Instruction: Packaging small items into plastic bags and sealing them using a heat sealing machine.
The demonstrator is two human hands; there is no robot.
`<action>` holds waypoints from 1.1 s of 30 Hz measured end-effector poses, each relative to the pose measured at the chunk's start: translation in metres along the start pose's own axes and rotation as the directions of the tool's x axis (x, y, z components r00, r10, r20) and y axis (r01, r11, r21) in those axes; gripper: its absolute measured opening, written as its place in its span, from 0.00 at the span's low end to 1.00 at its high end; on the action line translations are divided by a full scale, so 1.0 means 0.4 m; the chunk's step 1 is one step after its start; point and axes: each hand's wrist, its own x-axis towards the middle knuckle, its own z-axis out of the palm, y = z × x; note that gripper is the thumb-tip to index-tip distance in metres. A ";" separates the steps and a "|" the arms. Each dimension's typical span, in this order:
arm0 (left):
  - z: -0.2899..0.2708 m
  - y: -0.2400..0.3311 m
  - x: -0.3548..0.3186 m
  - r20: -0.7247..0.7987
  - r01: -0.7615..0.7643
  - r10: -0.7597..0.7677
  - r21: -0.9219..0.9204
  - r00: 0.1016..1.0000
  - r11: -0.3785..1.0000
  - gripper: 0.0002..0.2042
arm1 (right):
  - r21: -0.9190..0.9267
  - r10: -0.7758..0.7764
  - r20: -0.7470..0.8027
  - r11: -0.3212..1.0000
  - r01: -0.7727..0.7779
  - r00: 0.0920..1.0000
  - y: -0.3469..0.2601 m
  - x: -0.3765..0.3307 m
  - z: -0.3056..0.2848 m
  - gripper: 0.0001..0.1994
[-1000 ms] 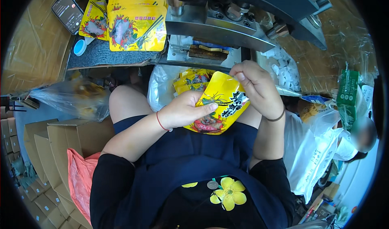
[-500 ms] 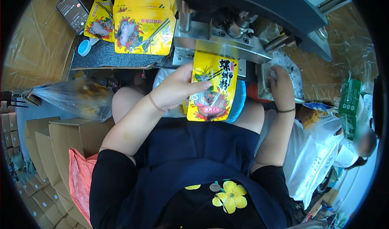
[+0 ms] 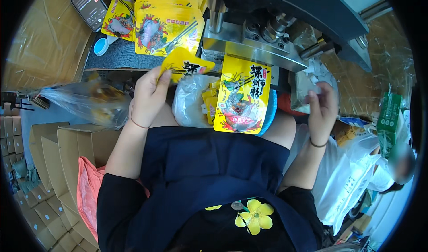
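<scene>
At the left, a lit phone (image 3: 89,7) and a round blue-and-white cap (image 3: 101,47) lie beside a stack of yellow pouches (image 3: 166,32), and below the stack the person's left hand (image 3: 149,92) pinches a tilted yellow pouch (image 3: 177,65) between thumb and fingers. Right of it, another yellow pouch (image 3: 242,97) hangs at the metal press (image 3: 256,47), its top edge under the crossbar, touched by neither hand. Farther right, the right hand (image 3: 323,111) is half-curled near a tray of white pieces (image 3: 303,91); whether it grips one cannot be told.
</scene>
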 end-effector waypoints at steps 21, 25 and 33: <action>0.154 0.237 -0.076 0.877 0.878 0.023 -0.479 0.479 -0.017 0.17 | -0.568 -0.087 0.164 0.806 0.166 0.983 -0.052 0.052 0.021 0.15; 0.167 0.212 0.013 0.837 0.833 -0.019 -0.547 0.547 -0.079 0.16 | -0.794 0.246 0.229 0.607 0.035 0.942 0.070 0.063 -0.059 0.13; 0.187 0.184 0.035 0.692 0.723 -0.217 -0.680 0.689 0.125 0.14 | -0.539 0.075 0.324 0.834 0.119 0.943 0.113 0.086 -0.008 0.16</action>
